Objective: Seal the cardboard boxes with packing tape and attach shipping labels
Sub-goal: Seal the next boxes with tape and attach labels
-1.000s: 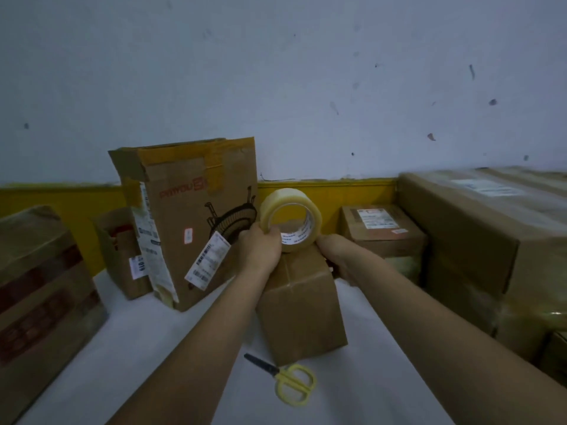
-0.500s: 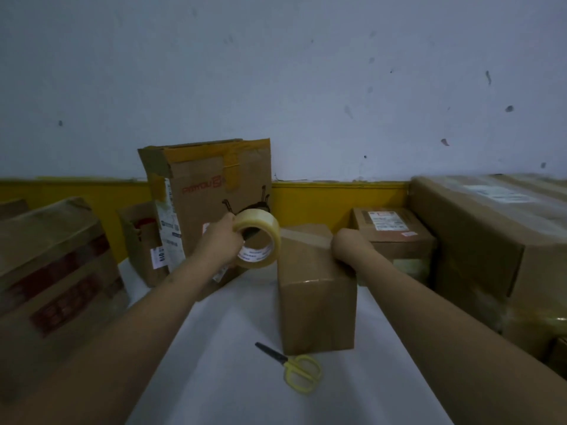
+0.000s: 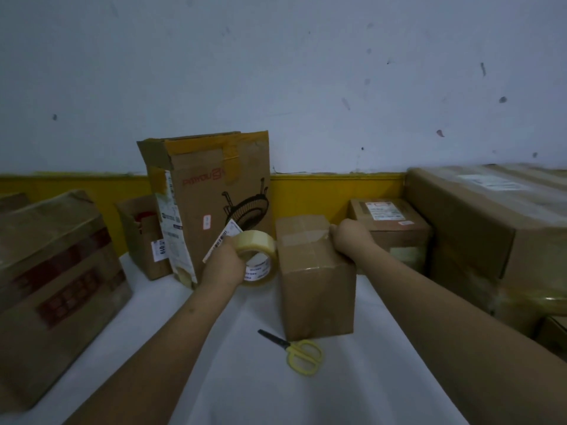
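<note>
Far left: large brown carton (image 3: 52, 271) with dark red print, sitting on the white surface (image 3: 233, 388).
Behind it, near the yellow wall band: small open box (image 3: 144, 237) with a white sticker.
Next right: tall printed carton (image 3: 214, 191), upright, top flaps torn and taped yellow, white labels down its left edge.
Left hand (image 3: 222, 265) just in front of that carton, fingers curled round a roll of clear packing tape (image 3: 256, 260); roll held upright on its edge, hard against the left side of the small sealed box (image 3: 316, 277).
Strip of tape (image 3: 302, 237) drawn from the roll across the box top, running left to right.
Box standing upright on the surface at centre, top flaps shut.
Right hand (image 3: 349, 240) at the box's upper right corner, gripping it, fingers curled over the right edge and pressing the tape end down; thumb hidden.
Yellow-handled scissors (image 3: 294, 351) lying flat on the surface just in front of the box, closed blades pointing left and away.
Behind the right hand: small labelled parcel (image 3: 395, 222) with a white shipping label on top.
Far right: big long carton (image 3: 497, 222), wrapped in clear tape, white label on top, stacked on other boxes.
</note>
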Motion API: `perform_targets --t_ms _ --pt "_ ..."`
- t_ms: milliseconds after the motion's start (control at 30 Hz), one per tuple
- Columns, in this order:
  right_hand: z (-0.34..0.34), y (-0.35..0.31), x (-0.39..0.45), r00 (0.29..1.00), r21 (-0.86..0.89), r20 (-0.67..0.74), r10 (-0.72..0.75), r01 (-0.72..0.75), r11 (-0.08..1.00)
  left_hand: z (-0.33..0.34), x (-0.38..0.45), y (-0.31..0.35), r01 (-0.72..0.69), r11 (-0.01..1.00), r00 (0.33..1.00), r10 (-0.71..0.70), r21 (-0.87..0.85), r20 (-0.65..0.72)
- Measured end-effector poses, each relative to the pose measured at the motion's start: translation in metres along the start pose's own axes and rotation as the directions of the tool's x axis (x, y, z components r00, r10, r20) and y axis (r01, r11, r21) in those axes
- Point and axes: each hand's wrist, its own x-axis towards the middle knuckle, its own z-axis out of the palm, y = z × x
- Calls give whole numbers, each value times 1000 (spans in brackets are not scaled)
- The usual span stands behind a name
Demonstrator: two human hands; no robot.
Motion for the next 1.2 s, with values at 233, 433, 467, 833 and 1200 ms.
perform_targets --t_ms 233,433,467,833,1200 --pt "-3 34 5 903 552 429 37 -294 780 -8 0 2 -75 997 997 75 24 -18" --pt "6 70 7 898 681 439 -39 -304 666 -10 -4 45 -194 927 970 133 -321 -203" --pt "16 71 9 902 672 430 -24 -302 676 -1 -6 53 -197 902 978 154 -385 -138" --pt "13 52 22 950 661 308 58 -258 705 60 4 104 -144 918 951 231 -370 204" --pt "-3 34 17 970 120 195 147 -172 978 -7 16 72 -344 934 932 352 -94 84"
